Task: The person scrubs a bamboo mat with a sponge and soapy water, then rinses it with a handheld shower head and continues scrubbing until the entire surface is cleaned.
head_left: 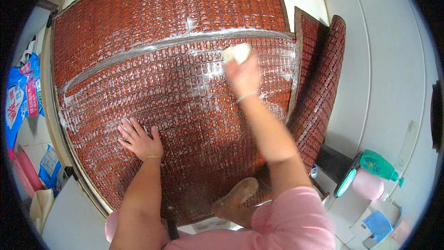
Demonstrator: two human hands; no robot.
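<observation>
A reddish-brown bamboo tile mat (pixel 185 106) lies spread beneath me, wet and streaked with white suds. A dark cloth band crosses its upper part. My right hand (pixel 243 75) is closed around a pale cream scrubbing brush (pixel 237 53) over the mat's suds, right of the middle; motion blurs both, and its underside is hidden. Fingers spread, my left hand (pixel 142 141) rests flat on the mat at the lower left. At the right, part of the mat is curled into a roll (pixel 319 97).
A bare foot (pixel 238 196) stands on the mat's near edge. White tiled walls (pixel 388 55) rise at right. A green bottle (pixel 377 164) and a pink container (pixel 367 184) stand at lower right. Blue packages (pixel 23 97) and a pink basin (pixel 27 171) are at left.
</observation>
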